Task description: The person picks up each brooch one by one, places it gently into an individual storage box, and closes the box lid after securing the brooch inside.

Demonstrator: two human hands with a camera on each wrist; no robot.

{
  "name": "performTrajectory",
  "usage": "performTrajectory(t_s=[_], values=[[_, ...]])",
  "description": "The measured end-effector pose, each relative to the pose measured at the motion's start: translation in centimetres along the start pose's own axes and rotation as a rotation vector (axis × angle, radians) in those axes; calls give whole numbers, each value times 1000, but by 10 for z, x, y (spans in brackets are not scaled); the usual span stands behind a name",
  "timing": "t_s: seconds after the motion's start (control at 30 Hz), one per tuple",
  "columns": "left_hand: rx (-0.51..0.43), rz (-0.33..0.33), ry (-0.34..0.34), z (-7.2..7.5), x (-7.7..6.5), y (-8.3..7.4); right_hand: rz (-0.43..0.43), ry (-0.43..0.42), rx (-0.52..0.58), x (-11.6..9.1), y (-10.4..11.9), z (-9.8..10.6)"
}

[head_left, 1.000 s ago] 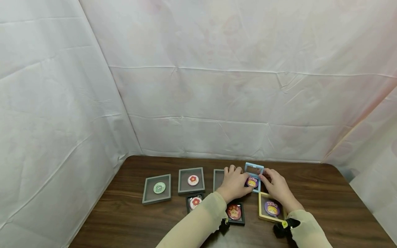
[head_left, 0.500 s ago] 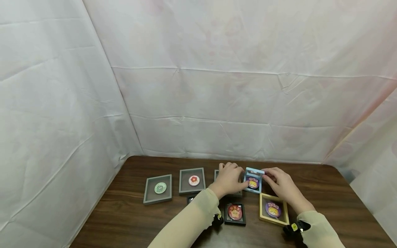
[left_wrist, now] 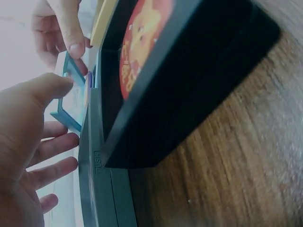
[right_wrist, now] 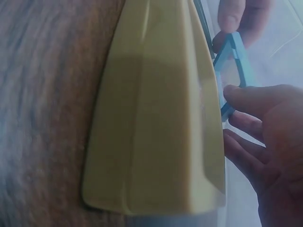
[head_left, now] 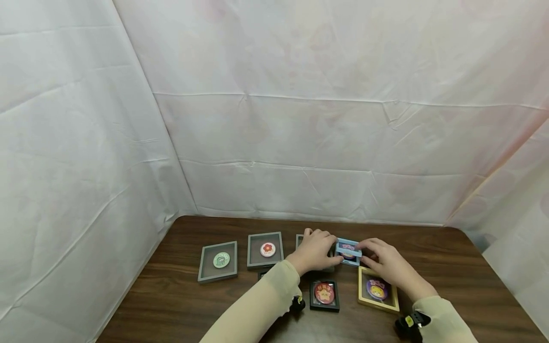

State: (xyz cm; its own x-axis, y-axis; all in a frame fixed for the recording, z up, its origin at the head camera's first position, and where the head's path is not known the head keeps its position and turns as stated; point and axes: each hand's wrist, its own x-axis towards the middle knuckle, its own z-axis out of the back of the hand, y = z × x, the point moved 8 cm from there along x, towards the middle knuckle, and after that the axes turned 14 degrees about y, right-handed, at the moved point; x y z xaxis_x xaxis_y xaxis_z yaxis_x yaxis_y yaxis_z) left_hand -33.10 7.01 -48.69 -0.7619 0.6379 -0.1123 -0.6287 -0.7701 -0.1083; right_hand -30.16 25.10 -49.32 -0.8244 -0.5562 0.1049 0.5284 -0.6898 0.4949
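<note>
A small light-blue display case (head_left: pixel 358 262) with a hinged lid stands half folded, its lid tilted over a round purple badge (head_left: pixel 347 256). My left hand (head_left: pixel 313 251) is at the case's left side, thumb and fingers around its edge. From the right, my right hand (head_left: pixel 383 263) pinches the lid between thumb and fingers. In the left wrist view the blue frame (left_wrist: pixel 71 119) stands at an angle between both hands. The right wrist view shows the blue lid (right_wrist: pixel 242 64) with the right thumb on it.
In front of the right hand lies a yellow case (head_left: pixel 361 286) with a purple badge. A black case (head_left: pixel 324 308) holds a red star badge. Two grey cases, one with a green badge (head_left: pixel 221 260) and one with a flower badge (head_left: pixel 268 249), lie left. Another grey case (head_left: pixel 299 239) is partly hidden.
The blue case's lid, raised upright a second ago, has swung down towards the badge, with my right hand following it. My left hand has shifted slightly left.
</note>
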Motion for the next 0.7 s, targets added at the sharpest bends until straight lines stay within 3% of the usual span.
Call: performTrajectory(t_s=[0.23,0.7], values=[[39,2,-12,-3,3,-2,3,18,-6,-1,0,-2],[-19,-1,-34,-6,3,1,-33,19,-37,0,-1,-3]])
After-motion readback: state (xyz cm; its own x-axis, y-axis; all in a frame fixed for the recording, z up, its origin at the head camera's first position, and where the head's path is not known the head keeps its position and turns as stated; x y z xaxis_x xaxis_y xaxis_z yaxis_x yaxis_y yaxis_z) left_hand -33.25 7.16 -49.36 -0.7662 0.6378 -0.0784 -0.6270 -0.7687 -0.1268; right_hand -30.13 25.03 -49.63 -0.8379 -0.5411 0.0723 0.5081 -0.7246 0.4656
